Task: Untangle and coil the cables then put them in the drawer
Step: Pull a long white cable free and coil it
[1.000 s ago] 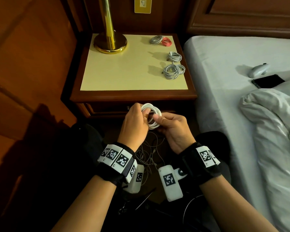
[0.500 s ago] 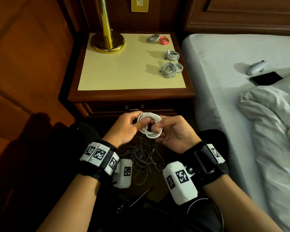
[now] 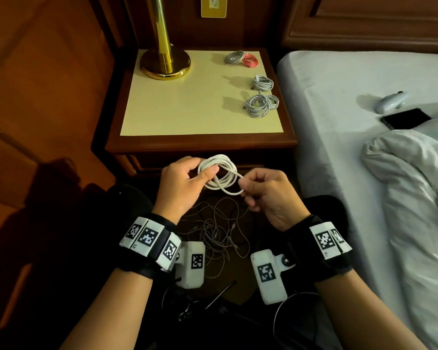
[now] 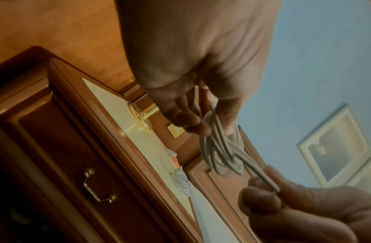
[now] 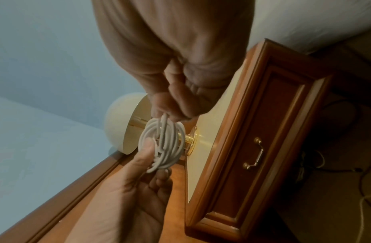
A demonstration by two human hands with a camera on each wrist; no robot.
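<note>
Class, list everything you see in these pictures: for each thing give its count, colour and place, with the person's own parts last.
white cable coil: one, white, held before the drawer
coiled cables: several grey, one red, nightstand's right side
loose cables: tangled, thin, grey, floor
nightstand: one, brown, cream top
drawer: one, brown, closed
lamp: one, brass, nightstand
bed: one, white
phone: one, black, bed
left hand: holds coil
right hand: pinches a loop

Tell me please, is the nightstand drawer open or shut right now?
Shut: the drawer front sits flush in the nightstand frame, handle untouched.
</note>
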